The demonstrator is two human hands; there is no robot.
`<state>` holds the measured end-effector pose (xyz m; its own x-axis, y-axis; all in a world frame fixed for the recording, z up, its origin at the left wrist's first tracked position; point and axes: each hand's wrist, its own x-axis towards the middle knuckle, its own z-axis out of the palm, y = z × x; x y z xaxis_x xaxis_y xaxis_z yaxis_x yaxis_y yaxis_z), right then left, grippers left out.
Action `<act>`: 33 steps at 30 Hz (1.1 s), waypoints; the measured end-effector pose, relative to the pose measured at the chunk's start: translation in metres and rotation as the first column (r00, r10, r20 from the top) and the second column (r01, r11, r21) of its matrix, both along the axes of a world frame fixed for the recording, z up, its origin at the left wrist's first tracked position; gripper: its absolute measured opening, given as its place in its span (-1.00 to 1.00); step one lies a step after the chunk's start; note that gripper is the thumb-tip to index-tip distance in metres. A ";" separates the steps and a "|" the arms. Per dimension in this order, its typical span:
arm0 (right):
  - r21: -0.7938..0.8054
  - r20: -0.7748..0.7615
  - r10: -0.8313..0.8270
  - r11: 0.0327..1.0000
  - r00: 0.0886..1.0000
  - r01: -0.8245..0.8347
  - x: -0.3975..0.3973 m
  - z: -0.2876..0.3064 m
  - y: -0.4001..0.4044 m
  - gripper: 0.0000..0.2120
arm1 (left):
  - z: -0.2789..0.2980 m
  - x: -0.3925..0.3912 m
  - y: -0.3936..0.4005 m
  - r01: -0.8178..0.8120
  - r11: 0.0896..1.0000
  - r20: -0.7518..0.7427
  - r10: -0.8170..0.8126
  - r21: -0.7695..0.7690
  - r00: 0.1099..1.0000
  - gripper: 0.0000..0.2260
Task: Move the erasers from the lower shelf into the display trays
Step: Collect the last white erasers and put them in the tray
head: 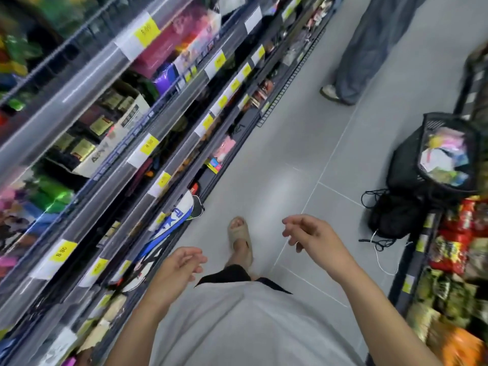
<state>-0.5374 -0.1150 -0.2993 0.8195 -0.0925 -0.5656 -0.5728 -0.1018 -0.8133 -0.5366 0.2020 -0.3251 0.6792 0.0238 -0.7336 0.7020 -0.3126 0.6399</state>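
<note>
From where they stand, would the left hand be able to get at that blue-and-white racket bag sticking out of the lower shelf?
Probably yes: the empty left hand hangs open beside the blue-and-white racket bag, with nothing between them.

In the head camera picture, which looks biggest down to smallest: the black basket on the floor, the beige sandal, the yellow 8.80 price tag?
1. Black basket.
2. Beige sandal.
3. Yellow price tag.
That is apparent size only; nearness varies.

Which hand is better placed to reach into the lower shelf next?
Left. The left hand hangs empty right beside the shelves; the right hand, also empty, is out over the aisle floor.
</note>
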 end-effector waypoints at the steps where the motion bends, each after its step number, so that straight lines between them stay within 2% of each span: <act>1: -0.005 0.001 -0.010 1.000 1.000 0.010 0.010 0.000 -0.004 -0.86 | -0.003 0.015 -0.005 0.020 1.000 0.002 -0.020 -0.006 1.000 -0.90; 5: -0.036 -0.031 -0.080 0.996 0.996 0.079 0.043 -0.002 -0.023 -0.85 | -0.011 0.083 -0.022 0.117 0.992 -0.003 -0.117 -0.049 0.993 -0.89; 9: -0.066 -0.042 -0.146 0.988 0.988 0.143 0.073 -0.004 -0.044 -0.85 | -0.004 0.155 -0.047 0.198 0.977 0.041 -0.196 -0.075 0.980 -0.71; 11: -0.076 -0.054 -0.186 0.980 0.981 0.182 0.088 -0.006 -0.053 -0.86 | -0.002 0.191 -0.058 0.240 0.967 0.067 -0.235 -0.083 0.970 -0.72; 17: -0.079 -0.086 -0.231 0.971 0.969 0.225 0.135 -0.009 -0.084 -0.88 | 0.015 0.278 -0.093 0.221 0.970 0.115 -0.209 -0.103 0.971 -0.66; 20: -0.070 -0.088 -0.227 0.973 0.970 0.221 0.172 -0.011 -0.101 -0.85 | 0.015 0.310 -0.109 0.209 0.974 0.112 -0.199 -0.088 0.974 -0.70; 23: -0.077 -0.066 -0.164 0.984 0.984 0.159 0.219 -0.013 -0.119 -0.80 | 0.012 0.334 -0.120 0.159 0.985 0.109 -0.151 -0.064 0.982 -0.89; 30: -0.049 0.018 0.119 0.992 0.993 -0.118 0.366 0.011 -0.151 -0.84 | 0.059 0.375 -0.153 -0.059 0.998 0.208 0.063 -0.028 0.976 -0.87; 33: -0.055 0.107 0.284 0.959 0.953 -0.280 0.432 0.039 -0.154 -0.84 | 0.099 0.394 -0.170 -0.152 0.988 0.338 0.152 -0.025 0.929 -0.88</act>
<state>-0.1057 -0.2690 -0.2603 0.8736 0.1314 -0.4686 -0.4211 -0.2784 -0.8632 -0.1429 0.0318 -0.2257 0.8751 0.1472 -0.4609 0.4833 -0.2204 0.8473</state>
